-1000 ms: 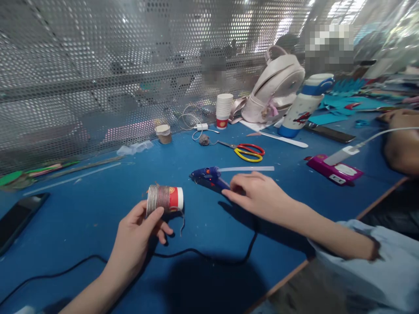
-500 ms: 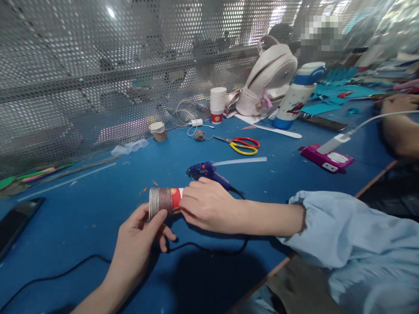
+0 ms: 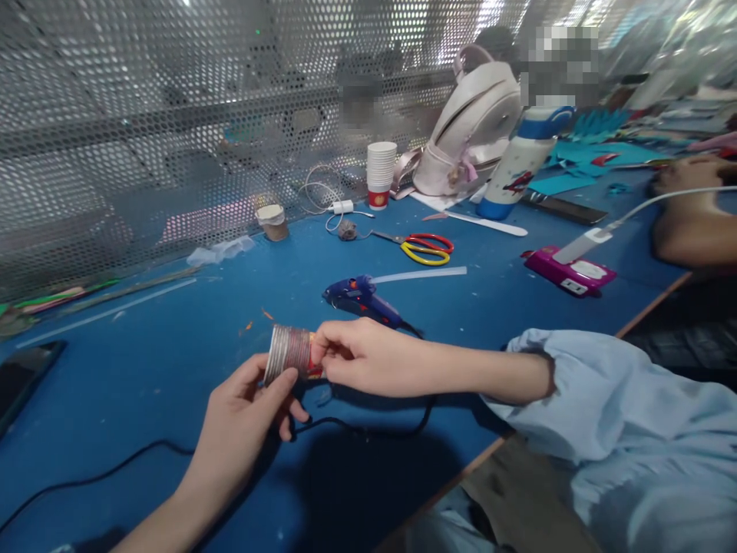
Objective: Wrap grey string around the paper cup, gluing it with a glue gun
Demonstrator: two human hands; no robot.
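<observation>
A small paper cup [image 3: 288, 352] lies on its side in my hands, most of it wound with brownish twine, a red band showing at its base end. My left hand [image 3: 245, 415] grips the wound end from below, thumb and fingers round it. My right hand [image 3: 357, 357] is closed on the red end, fingers pinched against it. Just behind lies a blue glue gun [image 3: 360, 298] with a clear glue stick [image 3: 423, 274] sticking out; its black cord [image 3: 368, 428] runs under my hands.
Red and yellow scissors [image 3: 426, 247], a stack of paper cups [image 3: 381, 174], a pink backpack [image 3: 469, 130], a bottle [image 3: 515, 165] and a pink device [image 3: 567, 270] lie further back. A phone [image 3: 20, 376] sits left. Another person's arm [image 3: 691, 226] rests at the right. Perforated metal screen behind.
My right hand left the glue gun, came left to the cup and closed on its red end. The cup is now held in both hands.
</observation>
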